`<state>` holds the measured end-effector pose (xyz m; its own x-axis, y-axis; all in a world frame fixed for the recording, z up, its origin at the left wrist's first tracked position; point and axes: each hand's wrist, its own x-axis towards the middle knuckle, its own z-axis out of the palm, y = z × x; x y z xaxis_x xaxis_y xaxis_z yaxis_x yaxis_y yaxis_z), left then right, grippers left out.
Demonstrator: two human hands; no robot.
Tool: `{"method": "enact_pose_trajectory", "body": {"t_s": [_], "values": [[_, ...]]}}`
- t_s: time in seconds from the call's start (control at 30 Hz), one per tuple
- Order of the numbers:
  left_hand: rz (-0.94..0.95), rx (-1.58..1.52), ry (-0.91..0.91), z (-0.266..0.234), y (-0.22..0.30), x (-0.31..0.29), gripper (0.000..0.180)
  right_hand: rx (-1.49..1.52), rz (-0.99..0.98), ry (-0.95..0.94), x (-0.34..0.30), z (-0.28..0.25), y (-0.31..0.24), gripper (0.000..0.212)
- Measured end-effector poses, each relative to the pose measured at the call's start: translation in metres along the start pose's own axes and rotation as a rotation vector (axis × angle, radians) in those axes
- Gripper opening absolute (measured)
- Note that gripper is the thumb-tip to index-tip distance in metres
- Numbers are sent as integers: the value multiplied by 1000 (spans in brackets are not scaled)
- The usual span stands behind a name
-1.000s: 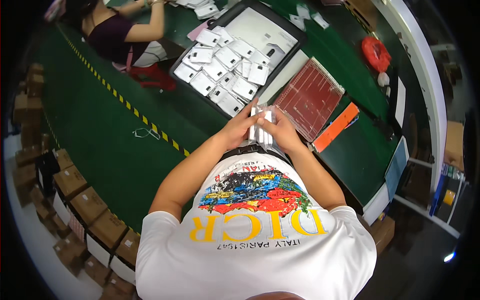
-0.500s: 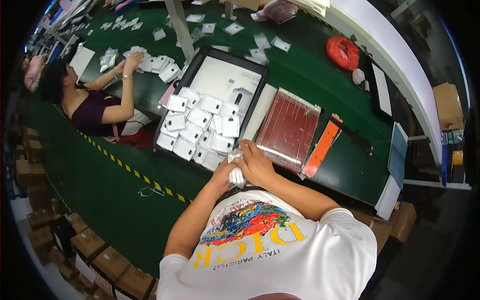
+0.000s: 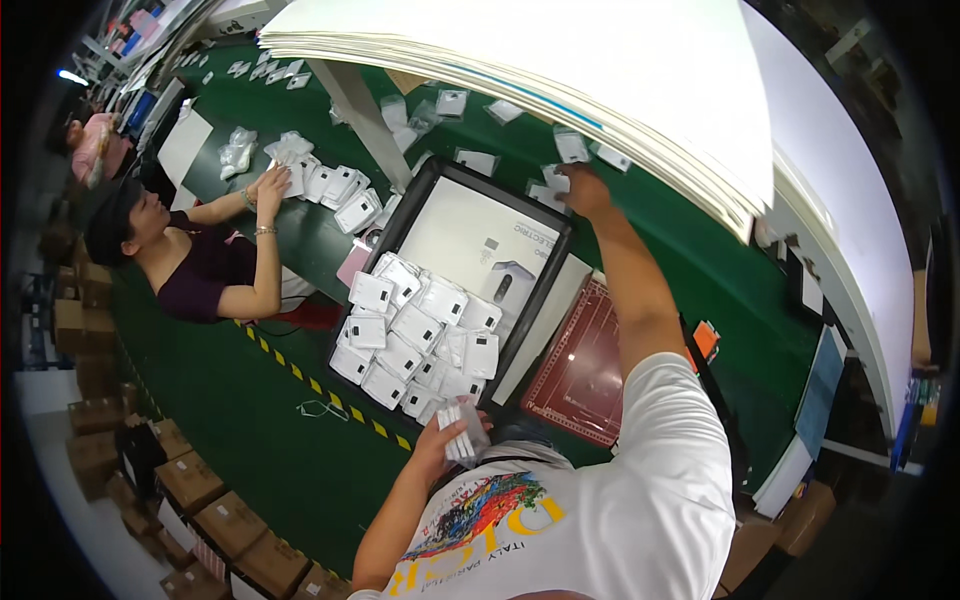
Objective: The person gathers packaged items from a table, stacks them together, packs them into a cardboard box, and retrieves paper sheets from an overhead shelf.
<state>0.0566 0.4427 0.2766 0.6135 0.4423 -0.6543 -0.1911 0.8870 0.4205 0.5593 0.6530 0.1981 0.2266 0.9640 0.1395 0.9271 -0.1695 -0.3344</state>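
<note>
Clear, glossy plastic film wraps the small bundle (image 3: 464, 435) of white packets; the packets (image 3: 412, 325) on the tray look similarly shiny and smooth. The tray's rim (image 3: 500, 189) resembles dull black plastic. The red board (image 3: 572, 375) looks glossy, the green tabletop (image 3: 690, 255) smooth, the T-shirt (image 3: 650, 480) soft matt cloth, the boxes (image 3: 233, 518) plain matt cardboard.

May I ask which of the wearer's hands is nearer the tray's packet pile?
Left: the left hand is just beside the pile; the right hand is farther off, beyond the tray.
</note>
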Motion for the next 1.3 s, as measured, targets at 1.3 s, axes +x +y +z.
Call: {"method": "enact_pose_trajectory", "body": {"t_s": [1.3], "values": [[25,-200,90,10,17,55,64,-455,218,-183,42,88,141,72]]}}
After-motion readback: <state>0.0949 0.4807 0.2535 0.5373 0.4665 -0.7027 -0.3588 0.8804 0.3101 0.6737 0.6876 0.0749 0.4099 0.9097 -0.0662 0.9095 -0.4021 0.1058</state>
